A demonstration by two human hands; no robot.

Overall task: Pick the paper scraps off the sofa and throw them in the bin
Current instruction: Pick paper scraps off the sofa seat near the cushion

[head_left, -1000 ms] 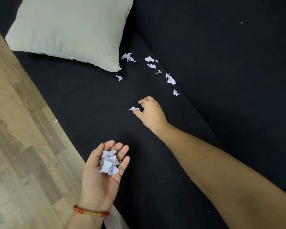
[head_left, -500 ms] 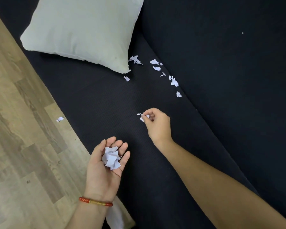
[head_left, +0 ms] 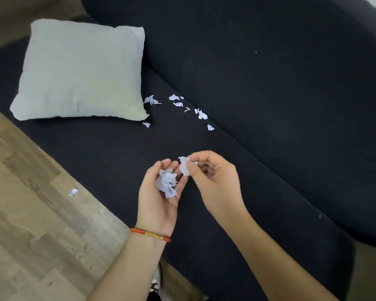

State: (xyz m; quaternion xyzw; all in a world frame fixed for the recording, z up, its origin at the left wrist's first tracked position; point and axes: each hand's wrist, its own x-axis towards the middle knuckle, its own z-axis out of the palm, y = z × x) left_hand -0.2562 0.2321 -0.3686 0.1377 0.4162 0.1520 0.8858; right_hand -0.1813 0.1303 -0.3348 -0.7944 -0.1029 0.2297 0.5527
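Item: black sofa [head_left: 258,88], seat and backrest, seen from above by someone standing at its front edge. Step in hand, as I judge it: handing a picked-up scrap over to the collecting hand. Right hand [head_left: 215,183]: thumb and forefinger pinched on one white paper scrap [head_left: 184,167], the other fingers loosely curled. Left hand [head_left: 161,192]: palm up, fingers cupped round a loose wad of collected scraps [head_left: 167,183], with a red bracelet [head_left: 150,233] on the wrist. Position of the scrap relative to the grip: it hangs from the right fingertips just beside the left fingertips, at the upper edge of the cupped palm, close to the wad but not yet resting on it. Next move, by my reckoning: let the pinch go over the palm so that the scrap drops onto the wad, while the left fingers stay curled enough that nothing spills. Remaining on the seat: a scatter of scraps [head_left: 201,115] along the crease where seat meets backrest, and a few near the corner of the pale cushion [head_left: 78,70], all well apart from both hands. One stray scrap [head_left: 73,191] lies on the wooden floor [head_left: 30,235] just off the sofa's edge. Bin: not in view. Task judged partly done; further picking and the throwing-away are still ahead.
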